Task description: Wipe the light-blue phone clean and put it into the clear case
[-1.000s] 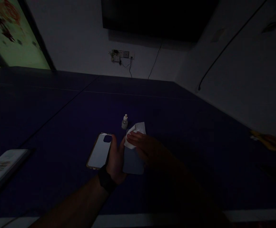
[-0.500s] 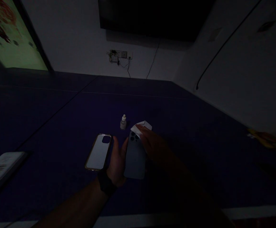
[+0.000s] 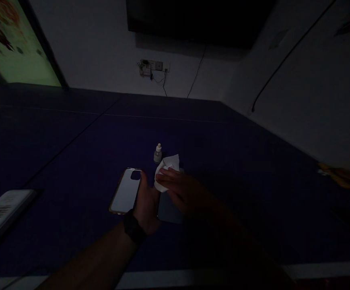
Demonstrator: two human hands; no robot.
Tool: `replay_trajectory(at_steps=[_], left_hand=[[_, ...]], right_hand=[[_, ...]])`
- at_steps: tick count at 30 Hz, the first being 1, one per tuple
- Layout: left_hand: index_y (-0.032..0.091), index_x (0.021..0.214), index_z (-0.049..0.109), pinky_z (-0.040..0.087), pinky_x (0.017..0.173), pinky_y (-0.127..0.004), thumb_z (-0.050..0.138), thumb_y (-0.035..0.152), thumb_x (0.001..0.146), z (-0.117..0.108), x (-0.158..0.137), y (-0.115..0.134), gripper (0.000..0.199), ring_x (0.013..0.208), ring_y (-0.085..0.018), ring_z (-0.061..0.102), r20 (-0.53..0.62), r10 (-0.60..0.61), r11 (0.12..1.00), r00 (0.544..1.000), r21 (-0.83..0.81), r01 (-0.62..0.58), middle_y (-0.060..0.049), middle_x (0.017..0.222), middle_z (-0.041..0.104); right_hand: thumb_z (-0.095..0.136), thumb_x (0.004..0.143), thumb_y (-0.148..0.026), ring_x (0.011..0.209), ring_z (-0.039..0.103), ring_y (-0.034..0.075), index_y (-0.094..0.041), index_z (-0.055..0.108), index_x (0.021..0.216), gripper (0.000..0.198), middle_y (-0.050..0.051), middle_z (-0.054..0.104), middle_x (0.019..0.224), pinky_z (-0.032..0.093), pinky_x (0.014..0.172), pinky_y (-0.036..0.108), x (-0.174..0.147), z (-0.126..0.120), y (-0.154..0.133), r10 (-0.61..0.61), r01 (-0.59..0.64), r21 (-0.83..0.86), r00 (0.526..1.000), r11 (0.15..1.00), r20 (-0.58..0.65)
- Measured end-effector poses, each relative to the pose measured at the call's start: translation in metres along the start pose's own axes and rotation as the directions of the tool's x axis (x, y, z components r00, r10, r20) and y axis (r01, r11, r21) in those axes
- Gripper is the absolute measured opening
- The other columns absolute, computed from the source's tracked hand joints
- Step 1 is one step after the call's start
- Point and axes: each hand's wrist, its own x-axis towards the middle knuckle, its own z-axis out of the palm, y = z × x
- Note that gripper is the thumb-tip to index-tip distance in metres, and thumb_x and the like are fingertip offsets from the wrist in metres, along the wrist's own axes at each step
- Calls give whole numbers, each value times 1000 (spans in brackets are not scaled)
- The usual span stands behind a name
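Observation:
A dark phone (image 3: pixel 169 209) lies back side up on the dark blue table (image 3: pixel 72 161). My left hand (image 3: pixel 146 209) holds it along its left edge. My right hand (image 3: pixel 182 191) presses a crumpled white wipe (image 3: pixel 164 173) onto the phone's upper part, hiding the camera area. A clear phone case (image 3: pixel 126 190) with a camera cutout lies just left of my left hand. A small white dropper bottle (image 3: pixel 157 153) stands upright just beyond the wipe.
A white box (image 3: pixel 0 213) lies at the table's left edge. Yellowish objects (image 3: pixel 334 175) sit dimly at the far right. A wall socket with cables (image 3: pixel 151 66) and a dark screen (image 3: pixel 199 20) are on the wall behind. The room is very dim.
My right hand slid the wipe from the phone's upper right corner back left over its top, covering the camera lenses again. My left hand kept its hold.

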Motion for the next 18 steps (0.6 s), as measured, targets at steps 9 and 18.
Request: replay_trajectory(at_steps=[9, 18], left_hand=[[18, 150, 51, 50, 104, -47, 18, 76, 98, 9, -6, 15, 85, 115, -32, 69, -4, 81, 996, 997, -26, -81, -16, 127, 71], [23, 148, 53, 54, 92, -53, 21, 79, 96, 9, -6, 21, 83, 107, -35, 69, -32, 125, 992, 992, -8, -126, -17, 130, 68]], right_hand=[[44, 89, -10, 136, 58, 22, -9, 69, 129, 47, 14, 70, 138, 47, 116, 43, -2, -8, -22, -146, 103, 264, 978, 959, 146], [50, 89, -10, 125, 68, 19, -18, 72, 121, 40, 9, 76, 126, 54, 107, 36, -35, -25, -7, -88, 66, 302, 994, 951, 59]])
